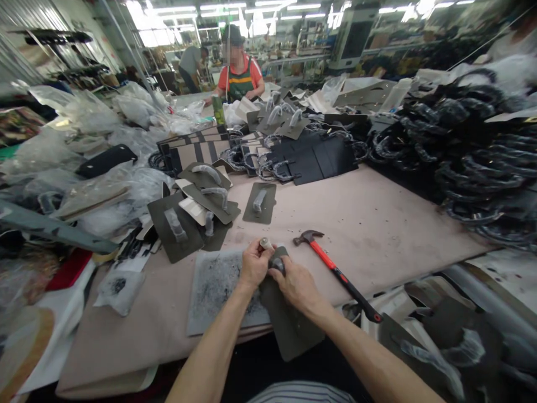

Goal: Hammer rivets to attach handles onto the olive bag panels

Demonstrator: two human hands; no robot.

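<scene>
My left hand is closed at the panel's upper end, with a short pale cylindrical piece showing at its fingertips. Its exact kind is unclear. My right hand grips a dark olive bag panel with rounded corners, thumb and fingers wrapped round its upper part. That panel slants down over the table's front edge. Under my left wrist lies a scuffed, translucent grey board covered in dark marks. To the right, a claw hammer with a red and black handle rests on the table.
Panels with plastic-wrapped handles are piled at left, one single panel beyond my hands. Black bag pieces lie further back. Wrapped black handles are heaped at right. Clear plastic bags crowd the left. A co-worker is across the table.
</scene>
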